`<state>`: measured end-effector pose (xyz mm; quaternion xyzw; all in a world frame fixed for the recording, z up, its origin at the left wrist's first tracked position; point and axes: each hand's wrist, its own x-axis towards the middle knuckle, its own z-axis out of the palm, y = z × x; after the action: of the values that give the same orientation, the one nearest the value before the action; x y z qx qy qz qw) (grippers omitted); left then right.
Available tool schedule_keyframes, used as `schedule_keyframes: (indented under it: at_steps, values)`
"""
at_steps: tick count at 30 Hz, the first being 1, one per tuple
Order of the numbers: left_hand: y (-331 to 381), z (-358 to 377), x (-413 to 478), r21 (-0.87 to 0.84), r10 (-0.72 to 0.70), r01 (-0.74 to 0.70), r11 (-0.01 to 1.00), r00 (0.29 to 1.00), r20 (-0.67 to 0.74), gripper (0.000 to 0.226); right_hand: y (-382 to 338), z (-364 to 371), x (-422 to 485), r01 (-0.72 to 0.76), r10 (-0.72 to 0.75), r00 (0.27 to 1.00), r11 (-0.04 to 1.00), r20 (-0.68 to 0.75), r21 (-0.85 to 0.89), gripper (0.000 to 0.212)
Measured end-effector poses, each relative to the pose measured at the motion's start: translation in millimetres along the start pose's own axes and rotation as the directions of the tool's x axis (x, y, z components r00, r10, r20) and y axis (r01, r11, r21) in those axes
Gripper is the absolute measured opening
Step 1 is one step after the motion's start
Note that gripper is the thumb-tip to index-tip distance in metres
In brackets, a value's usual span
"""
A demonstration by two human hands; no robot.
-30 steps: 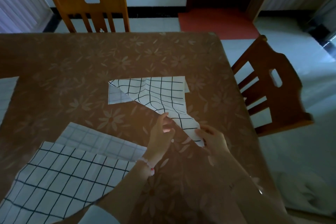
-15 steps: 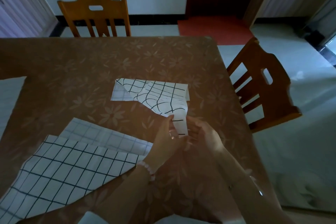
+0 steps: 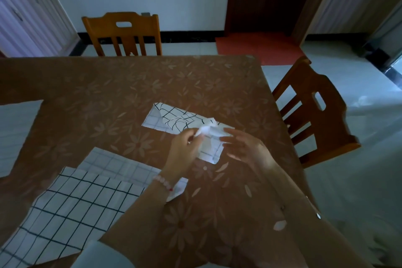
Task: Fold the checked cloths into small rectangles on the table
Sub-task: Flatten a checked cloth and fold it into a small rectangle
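Observation:
A small white checked cloth [image 3: 174, 118] lies half-folded in the middle of the brown flowered table [image 3: 130, 85]. Its near end is lifted and bunched between my hands. My left hand [image 3: 185, 150] pinches that bunched corner. My right hand [image 3: 245, 148] is just right of the cloth with its fingers spread; its fingertips reach the cloth's edge, and I cannot tell whether they grip it. A larger checked cloth [image 3: 71, 209] lies spread flat at the near left, partly under my left forearm.
One wooden chair [image 3: 123, 32] stands at the far side of the table, another [image 3: 313, 111] at its right edge. A pale patch [image 3: 15, 132] lies at the table's left edge. A red mat [image 3: 258, 48] covers the floor by the dark doorway.
The cloth's near corner has been carried up and away over the rest of the cloth. Both hands moved with it, and the right hand's fingers have spread.

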<state>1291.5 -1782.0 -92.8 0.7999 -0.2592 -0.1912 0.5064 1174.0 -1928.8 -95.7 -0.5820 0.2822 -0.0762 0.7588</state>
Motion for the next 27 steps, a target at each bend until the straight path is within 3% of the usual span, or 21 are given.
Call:
schedule_keyframes:
  at_steps: [2, 5, 7, 10, 18, 22, 25, 27]
  values:
    - [14, -14, 10, -0.020, 0.027, -0.027, 0.999, 1.000, -0.006, 0.018, -4, -8, 7, 0.071, -0.088, 0.991, 0.985, -0.100, -0.160, 0.032]
    - [37, -31, 26, -0.069, 0.068, -0.070, 0.995, 0.997, -0.032, 0.032, -7, -10, 19, 0.151, -0.250, 0.962, 0.821, -0.110, -0.550, 0.055]
    - [54, -41, 35, -0.108, 0.095, -0.099, 0.989, 0.994, -0.050, 0.039, -6, -8, 29, 0.192, -0.297, 0.952, 0.770, -0.076, -0.608, 0.062]
    - [72, -52, 44, -0.189, 0.093, -0.096, 0.977, 0.995, -0.024, 0.030, -2, -6, 44, 0.141, -0.312, 0.942, 0.698, -0.121, -0.702, 0.056]
    - [82, -78, 53, -0.235, 0.086, -0.085, 0.968, 0.996, -0.009, 0.024, -13, -25, 55, -0.008, -0.291, 0.910, 0.701, -0.295, -0.713, 0.025]
    - [80, -89, 58, -0.133, 0.123, -0.134, 0.982, 0.989, -0.085, 0.026, -13, -46, 57, -0.048, -0.285, 0.899, 0.692, -0.333, -0.720, 0.019]
    - [81, -94, 62, -0.033, 0.195, -0.202, 0.979, 0.967, -0.162, 0.011, -18, -59, 59, -0.047, -0.301, 0.885, 0.702, -0.356, -0.711, 0.016]
    - [83, -98, 66, 0.018, 0.230, -0.231, 0.973, 0.954, -0.192, 0.012, -25, -66, 58, -0.043, -0.311, 0.873, 0.718, -0.376, -0.694, 0.015]
